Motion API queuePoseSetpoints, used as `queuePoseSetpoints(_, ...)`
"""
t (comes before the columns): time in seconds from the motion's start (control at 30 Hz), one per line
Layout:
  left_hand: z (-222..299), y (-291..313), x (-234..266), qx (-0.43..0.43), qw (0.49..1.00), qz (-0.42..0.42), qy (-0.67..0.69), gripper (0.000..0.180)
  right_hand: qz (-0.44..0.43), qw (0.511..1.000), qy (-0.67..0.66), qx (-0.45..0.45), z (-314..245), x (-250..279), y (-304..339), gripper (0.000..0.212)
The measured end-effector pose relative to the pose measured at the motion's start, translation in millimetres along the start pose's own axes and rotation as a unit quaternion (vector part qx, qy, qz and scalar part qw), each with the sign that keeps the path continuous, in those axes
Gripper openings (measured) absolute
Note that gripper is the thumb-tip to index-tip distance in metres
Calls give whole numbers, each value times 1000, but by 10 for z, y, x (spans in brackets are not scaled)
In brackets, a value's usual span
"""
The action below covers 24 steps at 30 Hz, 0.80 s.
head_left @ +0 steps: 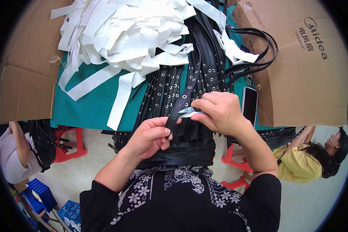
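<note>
My left hand (152, 136) pinches the near end of a black belt strap (178, 105) that has metal eyelets along it. Closed around a pair of small silver thread snips (188, 112), my right hand (219, 110) holds the blades against the strap's edge, just above my left fingertips. Most of the snips' handle is hidden in my palm. Beneath both hands, many similar black eyelet straps (164, 91) lie side by side over the green table top, their ends hanging toward me. More black straps (178, 152) are bunched across my lap.
A heap of white strips (131, 33) covers the far left of the green table (91, 110). Cardboard boxes stand at left (27, 65) and right (297, 58). A phone (249, 104) lies by the right box. Other people sit at both sides, near red stools (71, 145).
</note>
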State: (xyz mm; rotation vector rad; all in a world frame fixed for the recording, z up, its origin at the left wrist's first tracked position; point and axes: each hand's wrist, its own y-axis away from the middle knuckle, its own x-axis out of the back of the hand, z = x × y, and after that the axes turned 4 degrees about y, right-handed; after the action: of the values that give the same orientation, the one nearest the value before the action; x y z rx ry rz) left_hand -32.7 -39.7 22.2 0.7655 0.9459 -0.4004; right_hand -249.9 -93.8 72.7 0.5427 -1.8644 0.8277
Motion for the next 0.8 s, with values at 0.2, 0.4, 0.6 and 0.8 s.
queuePoseSetpoints(0.2,15,63,-15,-4,999,-26,-33,34,79,994,-58,-50,45,-60,19,25)
queuePoseSetpoints(0.4,-81,65,46,4,998,-49,-44,39,122,730,-502,-449,-82,-354,202,28)
queuePoseSetpoints(0.6,-175,67,68,39,997,-63,-33,39,83,478,-746,-456,-296,-654,327,32)
queuePoseSetpoints(0.8,-276,19,78,72,995,-63,-19,39,103,423,-794,-424,-333,-776,289,27)
